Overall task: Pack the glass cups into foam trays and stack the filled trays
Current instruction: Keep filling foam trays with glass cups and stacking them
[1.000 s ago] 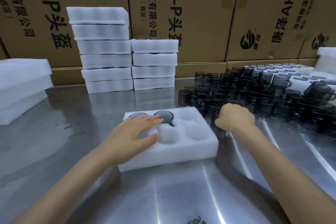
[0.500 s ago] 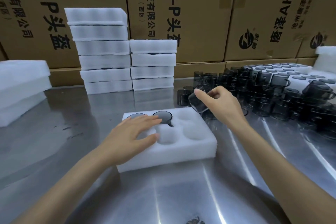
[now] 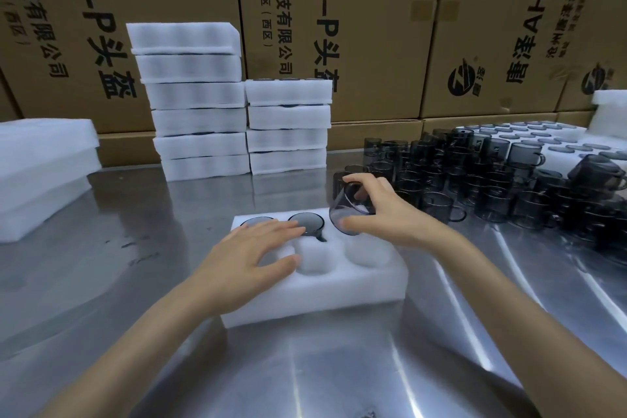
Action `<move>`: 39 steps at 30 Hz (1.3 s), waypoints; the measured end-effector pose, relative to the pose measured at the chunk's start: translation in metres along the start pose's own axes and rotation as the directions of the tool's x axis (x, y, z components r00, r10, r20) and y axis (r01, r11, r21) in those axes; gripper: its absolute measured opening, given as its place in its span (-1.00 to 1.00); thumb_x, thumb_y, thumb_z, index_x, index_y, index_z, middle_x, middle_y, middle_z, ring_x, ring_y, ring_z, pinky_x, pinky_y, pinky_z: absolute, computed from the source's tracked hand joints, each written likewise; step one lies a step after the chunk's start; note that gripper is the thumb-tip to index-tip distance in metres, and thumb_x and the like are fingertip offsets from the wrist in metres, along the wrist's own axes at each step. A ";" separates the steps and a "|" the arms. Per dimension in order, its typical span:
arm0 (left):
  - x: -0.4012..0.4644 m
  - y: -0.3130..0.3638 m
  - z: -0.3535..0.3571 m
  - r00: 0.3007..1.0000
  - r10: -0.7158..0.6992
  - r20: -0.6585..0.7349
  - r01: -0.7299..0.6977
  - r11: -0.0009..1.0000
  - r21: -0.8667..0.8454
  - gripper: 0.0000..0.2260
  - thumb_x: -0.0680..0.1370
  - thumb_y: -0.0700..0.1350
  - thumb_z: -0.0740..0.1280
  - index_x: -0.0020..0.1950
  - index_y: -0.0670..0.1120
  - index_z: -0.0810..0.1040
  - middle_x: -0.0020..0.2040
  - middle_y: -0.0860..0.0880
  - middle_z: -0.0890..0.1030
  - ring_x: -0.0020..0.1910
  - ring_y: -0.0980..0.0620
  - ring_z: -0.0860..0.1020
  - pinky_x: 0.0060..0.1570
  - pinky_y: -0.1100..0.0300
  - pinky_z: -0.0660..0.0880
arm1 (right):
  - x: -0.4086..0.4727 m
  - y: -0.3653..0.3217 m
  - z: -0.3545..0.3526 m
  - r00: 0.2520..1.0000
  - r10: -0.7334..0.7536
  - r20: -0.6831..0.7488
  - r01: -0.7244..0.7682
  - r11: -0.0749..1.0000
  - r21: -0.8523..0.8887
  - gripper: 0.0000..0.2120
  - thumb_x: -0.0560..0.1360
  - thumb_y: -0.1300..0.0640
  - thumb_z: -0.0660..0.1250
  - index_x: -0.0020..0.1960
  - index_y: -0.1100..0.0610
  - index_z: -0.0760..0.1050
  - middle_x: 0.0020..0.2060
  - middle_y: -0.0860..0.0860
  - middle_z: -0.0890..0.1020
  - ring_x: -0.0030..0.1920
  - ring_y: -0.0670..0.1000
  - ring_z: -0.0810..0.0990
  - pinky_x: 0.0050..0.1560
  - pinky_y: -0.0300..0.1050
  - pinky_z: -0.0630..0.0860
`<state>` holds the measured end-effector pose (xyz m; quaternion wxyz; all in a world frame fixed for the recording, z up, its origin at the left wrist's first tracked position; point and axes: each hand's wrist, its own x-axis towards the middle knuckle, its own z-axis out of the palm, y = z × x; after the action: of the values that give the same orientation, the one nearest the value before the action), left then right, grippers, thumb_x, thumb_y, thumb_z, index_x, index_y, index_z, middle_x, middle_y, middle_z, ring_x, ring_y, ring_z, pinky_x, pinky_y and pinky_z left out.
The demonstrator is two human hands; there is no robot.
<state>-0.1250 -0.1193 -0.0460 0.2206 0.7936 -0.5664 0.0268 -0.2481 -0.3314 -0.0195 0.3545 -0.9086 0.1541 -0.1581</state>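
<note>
Currently packing: right hand (image 3: 383, 214) pinching tilted smoky glass cup (image 3: 351, 210) over white foam tray (image 3: 325, 292), left hand (image 3: 251, 258) flat, steadying. Next: upright, into empty pocket.

The metal table (image 3: 142, 248) is shiny and reflects the light. Near its centre lies one foam tray (image 3: 315, 295). At 11 o'clock stand two stacks of foam trays (image 3: 200, 119), touching each other. At 9 o'clock lies a pile of foam sheets (image 3: 40, 176). At 2 o'clock many dark glass cups (image 3: 492, 187) stand close together.
</note>
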 end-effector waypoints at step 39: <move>0.041 0.035 0.004 0.995 0.089 0.053 -0.095 0.987 0.132 -0.44 0.59 0.20 0.06 0.54 0.16 -0.07 0.51 0.28 -0.12 0.49 0.29 -0.12 0.47 0.17 -0.16 | -0.010 0.025 0.006 0.964 -0.220 -0.151 0.173 0.946 -0.274 -0.57 0.65 0.10 -0.03 0.51 -0.05 0.16 0.47 -0.24 0.18 0.46 -0.26 0.05 0.37 -0.38 -0.06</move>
<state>-0.1429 -0.1662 -0.0261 0.1521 0.7800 -0.6044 0.0565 -0.2591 -0.3409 -0.0430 0.2000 -0.9399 0.1128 -0.2527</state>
